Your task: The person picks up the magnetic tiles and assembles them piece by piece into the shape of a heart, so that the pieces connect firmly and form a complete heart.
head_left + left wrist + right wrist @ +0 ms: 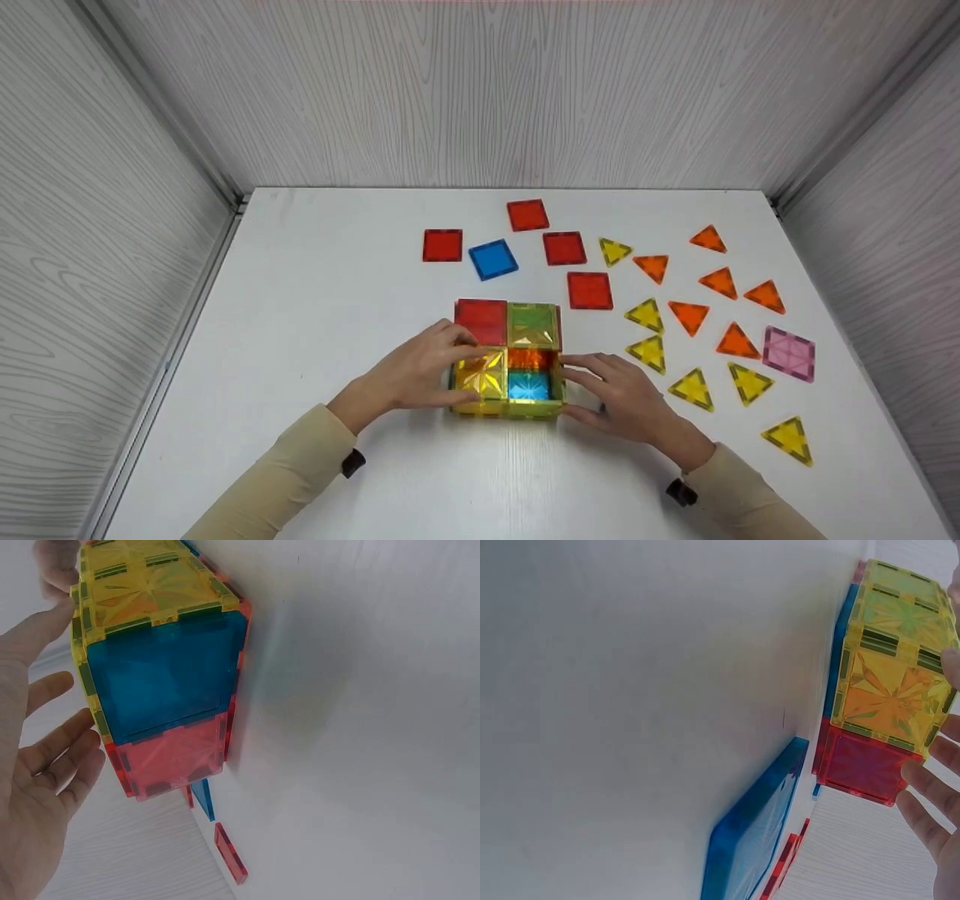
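A box of see-through magnetic tiles [481, 322] stands on the table, its top made of red, green and yellow squares. At its front right the top has a square opening, with orange and blue inside. My left hand [416, 369] lies over the left side, thumb and fingertips at the yellow top tile [484, 375]. On the right side, the loosely spread fingers of my right hand [626, 397] touch the wall. The left wrist view shows a blue wall [169, 675] beside a red one [176, 754]; yellow [892, 697] and red [862, 765] walls appear in the right wrist view.
Behind the box lie several red squares [527, 215] and a blue square [493, 259]. Orange triangles [688, 316], yellow triangles [692, 388] and a pink square [789, 353] are scattered to the right. A blue tile [757, 832] is close in the right wrist view.
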Demonstrator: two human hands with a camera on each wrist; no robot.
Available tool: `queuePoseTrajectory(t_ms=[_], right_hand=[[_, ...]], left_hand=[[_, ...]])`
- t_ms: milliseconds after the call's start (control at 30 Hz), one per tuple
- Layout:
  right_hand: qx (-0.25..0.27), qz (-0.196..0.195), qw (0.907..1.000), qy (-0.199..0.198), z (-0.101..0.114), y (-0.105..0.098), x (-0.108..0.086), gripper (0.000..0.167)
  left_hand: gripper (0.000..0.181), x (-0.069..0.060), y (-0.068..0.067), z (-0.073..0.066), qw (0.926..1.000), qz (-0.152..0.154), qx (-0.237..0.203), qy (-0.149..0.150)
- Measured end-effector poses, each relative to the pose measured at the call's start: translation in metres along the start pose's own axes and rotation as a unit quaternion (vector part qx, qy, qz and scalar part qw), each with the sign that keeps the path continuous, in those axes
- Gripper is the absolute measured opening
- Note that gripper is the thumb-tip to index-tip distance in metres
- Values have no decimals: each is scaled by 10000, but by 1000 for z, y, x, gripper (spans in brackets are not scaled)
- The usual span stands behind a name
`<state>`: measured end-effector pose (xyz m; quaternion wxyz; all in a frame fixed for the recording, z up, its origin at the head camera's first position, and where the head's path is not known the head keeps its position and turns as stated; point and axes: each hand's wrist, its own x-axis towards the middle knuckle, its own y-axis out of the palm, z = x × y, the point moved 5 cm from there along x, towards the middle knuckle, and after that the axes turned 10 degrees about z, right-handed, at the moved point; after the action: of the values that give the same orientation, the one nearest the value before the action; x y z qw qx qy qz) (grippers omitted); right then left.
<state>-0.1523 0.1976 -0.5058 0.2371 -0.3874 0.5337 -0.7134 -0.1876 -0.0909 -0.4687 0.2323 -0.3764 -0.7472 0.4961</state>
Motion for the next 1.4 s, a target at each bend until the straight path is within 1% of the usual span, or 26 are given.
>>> queuePoseTrajectory(t_ms=[67, 133, 233, 300, 400, 500, 633, 800, 900, 967, 1033, 1133, 1267, 1333, 1400], right_hand=[[-21, -24, 10000, -13, 0, 1, 0, 60], [-45, -52, 10000, -53, 0, 2, 0, 61], [-98, -121, 9998, -113, 0, 1, 0, 62], [-123, -150, 9997, -146, 0, 1, 0, 62], [-110, -167, 9997, -165, 0, 0, 0, 62], [-66, -155, 9997, -159, 1, 1, 0, 62], [-50, -163, 9997, -158, 2, 2, 0, 59], [-28, -227, 9995, -210, 2, 1, 0, 59], [-14, -248, 9995, -200, 1, 0, 0, 61], [-13, -233, 9996, -178, 1, 0, 0, 61], [5, -186, 9997, -132, 1, 0, 0, 61], [9, -128, 9999, -71, 1, 0, -1, 60], [-39, -87, 9999, -45, 1, 1, -2, 59], [-58, -91, 9999, -64, 1, 1, -2, 59], [-70, -129, 9998, -98, 1, 0, -2, 59]], left_hand=[[58, 2, -5, 9, 9998, -139, 23, -122], [58, 4, -11, 22, 9990, -308, 18, -308], [57, 10, -21, 47, 9966, -585, 16, -577], [56, 14, -26, 66, 9946, -721, 71, -746], [56, 22, -29, 94, 9913, -791, 172, -1039], [56, 31, -28, 121, 9871, -631, 240, -1455], [55, 44, -20, 151, 9792, -340, 267, -1982], [55, 61, -7, 177, 9687, -26, 213, -2475], [55, 70, -2, 187, 9635, 55, 237, -2665], [55, 72, 1, 189, 9621, 72, 286, -2710], [54, 72, 3, 189, 9620, 84, 360, -2704], [52, 66, 6, 186, 9633, 116, 526, -2630], [49, 53, 8, 181, 9644, 177, 803, -2512], [47, 46, 8, 181, 9646, 185, 890, -2476], [47, 43, 6, 181, 9646, 163, 904, -2471]])
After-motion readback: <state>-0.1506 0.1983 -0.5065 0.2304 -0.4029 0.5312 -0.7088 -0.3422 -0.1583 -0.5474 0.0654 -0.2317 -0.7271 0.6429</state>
